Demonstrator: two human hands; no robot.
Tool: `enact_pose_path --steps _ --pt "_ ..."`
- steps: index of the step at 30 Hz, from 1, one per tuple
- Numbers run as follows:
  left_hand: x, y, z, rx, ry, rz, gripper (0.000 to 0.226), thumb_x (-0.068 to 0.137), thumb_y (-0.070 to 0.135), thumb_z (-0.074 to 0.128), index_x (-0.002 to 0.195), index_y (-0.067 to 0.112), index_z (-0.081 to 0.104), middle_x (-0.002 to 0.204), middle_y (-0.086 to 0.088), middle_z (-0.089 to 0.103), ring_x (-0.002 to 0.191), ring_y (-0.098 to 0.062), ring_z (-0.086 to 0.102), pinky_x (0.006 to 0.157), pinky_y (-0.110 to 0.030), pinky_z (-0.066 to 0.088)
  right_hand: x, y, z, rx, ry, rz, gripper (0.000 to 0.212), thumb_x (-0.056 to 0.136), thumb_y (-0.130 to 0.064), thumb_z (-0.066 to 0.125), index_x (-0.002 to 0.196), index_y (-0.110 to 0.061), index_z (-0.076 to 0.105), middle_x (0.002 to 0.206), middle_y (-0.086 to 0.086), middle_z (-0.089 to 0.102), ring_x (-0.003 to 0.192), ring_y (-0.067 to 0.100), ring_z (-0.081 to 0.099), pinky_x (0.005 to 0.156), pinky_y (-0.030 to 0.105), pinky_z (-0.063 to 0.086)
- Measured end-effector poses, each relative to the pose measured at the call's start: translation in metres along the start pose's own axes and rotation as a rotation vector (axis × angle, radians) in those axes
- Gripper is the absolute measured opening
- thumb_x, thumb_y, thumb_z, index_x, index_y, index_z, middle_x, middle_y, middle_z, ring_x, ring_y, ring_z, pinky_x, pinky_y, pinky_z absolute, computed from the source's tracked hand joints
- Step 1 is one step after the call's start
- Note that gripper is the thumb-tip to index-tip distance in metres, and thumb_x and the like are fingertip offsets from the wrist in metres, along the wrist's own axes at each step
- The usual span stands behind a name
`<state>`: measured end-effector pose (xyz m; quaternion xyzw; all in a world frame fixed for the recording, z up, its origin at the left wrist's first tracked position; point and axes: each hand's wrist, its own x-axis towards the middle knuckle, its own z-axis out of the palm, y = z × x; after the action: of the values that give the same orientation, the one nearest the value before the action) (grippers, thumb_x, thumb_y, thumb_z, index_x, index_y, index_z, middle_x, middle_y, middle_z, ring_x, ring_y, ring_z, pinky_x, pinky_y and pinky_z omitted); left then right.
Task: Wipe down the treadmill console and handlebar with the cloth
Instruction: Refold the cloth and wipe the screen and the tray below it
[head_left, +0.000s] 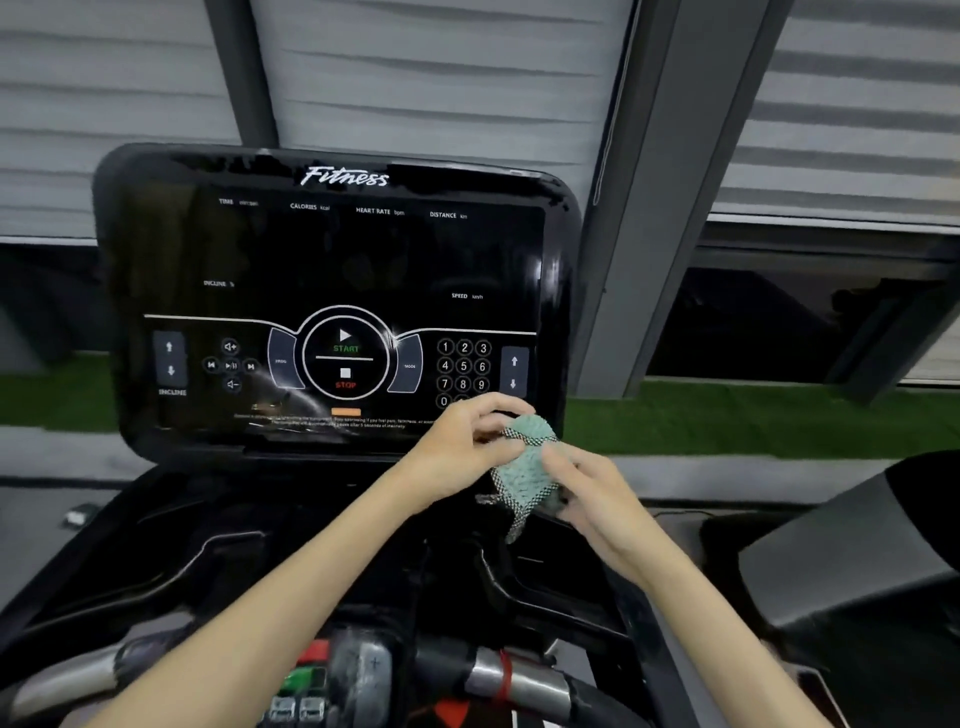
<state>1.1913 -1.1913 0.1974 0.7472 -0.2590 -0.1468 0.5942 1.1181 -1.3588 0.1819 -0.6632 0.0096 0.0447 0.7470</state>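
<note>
I see the treadmill console (332, 291) filling the middle of my view, a glossy black panel tilted back, its display dark, with "Fitness" across the top and START and STOP in a ring at the centre. Below it, along the bottom edge, runs the handlebar (524, 686), grey and black with a red band around it. Both bare forearms reach up from the bottom and meet in front of the console's lower right corner, just under the number keypad (463, 371). The cloth (527, 467) sits between the two hands there (pale green with a checked border), bunched up and held off the panel, one corner hanging down. The left hand (467, 434) pinches its upper edge with curled fingers; the right hand (592, 493) closes around its lower right side
</note>
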Motion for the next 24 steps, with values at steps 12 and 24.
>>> enact_pose_path --steps 12,24 --pt "-0.001 -0.048 -0.05 1.126 0.089 0.655 0.04 0.098 0.02 0.048 0.134 0.005 0.056 0.139 -0.009 0.052 0.129 -0.023 0.047 0.111 -0.038 0.037 0.005 0.042 0.011 0.02 0.159 0.122 0.022 0.091 -0.015 0.063 0.112 -0.008 0.064 0.108 0.01 0.072 0.096 0.022 0.068 0.081 0.034 0.054" --pt "0.024 -0.094 -0.12 1.572 0.035 0.617 0.059 0.101 0.033 0.031 0.153 0.007 0.027 0.162 -0.008 0.023 0.148 -0.025 0.023 0.119 -0.039 0.017 0.034 0.117 0.014 -0.708 0.56 0.21 0.017 0.081 -0.023 0.073 0.096 -0.016 0.07 0.087 -0.004 0.068 0.08 0.011 0.061 0.066 0.019 0.043"
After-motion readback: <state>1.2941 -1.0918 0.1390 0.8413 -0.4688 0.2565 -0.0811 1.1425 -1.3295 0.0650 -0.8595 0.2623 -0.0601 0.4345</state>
